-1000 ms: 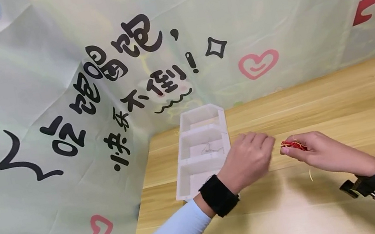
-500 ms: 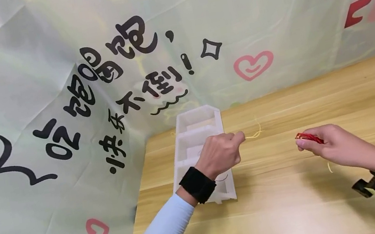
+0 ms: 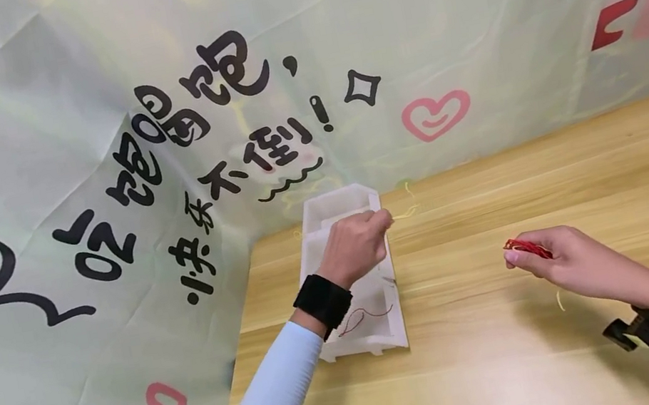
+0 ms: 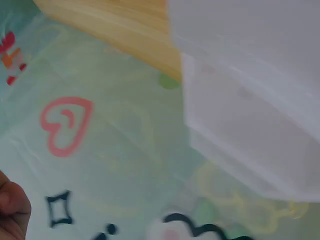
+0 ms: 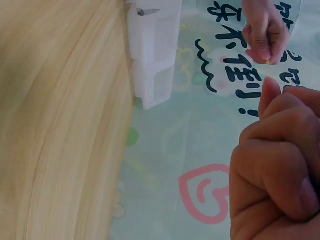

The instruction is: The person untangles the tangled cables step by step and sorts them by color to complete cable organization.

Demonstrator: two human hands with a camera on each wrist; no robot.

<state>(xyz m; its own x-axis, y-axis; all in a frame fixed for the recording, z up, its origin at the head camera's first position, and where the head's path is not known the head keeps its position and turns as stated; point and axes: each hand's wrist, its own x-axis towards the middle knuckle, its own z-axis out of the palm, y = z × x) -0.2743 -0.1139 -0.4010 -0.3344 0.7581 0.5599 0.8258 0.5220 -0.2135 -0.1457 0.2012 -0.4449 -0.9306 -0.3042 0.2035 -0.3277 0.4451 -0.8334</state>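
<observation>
My left hand (image 3: 353, 246) hovers over the white divided bin (image 3: 400, 334), pinching a thin yellow string (image 3: 406, 214) whose loose end trails to the right past the bin's side. Only a curled fingertip of that hand shows at the edge of the left wrist view. Over the table on the right, my right hand (image 3: 583, 262) holds a bundle of red string (image 3: 528, 248) between thumb and fingers, and a short yellow strand (image 3: 560, 301) hangs beneath it. The right wrist view shows this hand's fingers (image 5: 275, 170) curled, with the bundle hidden. A looped dark red string (image 3: 355, 320) lies in the bin's near compartment.
The bin stands at the left of the wooden table (image 3: 489, 361), its far end close to the printed cloth backdrop (image 3: 501, 19). The cloth rises along the table's back and left edges. A camera mount (image 3: 624, 332) juts from the right wrist strap.
My left hand has drawn away from the right hand, carrying the yellow string leftward and over the bin. The right hand, still gripping the red bundle, has shifted slightly right.
</observation>
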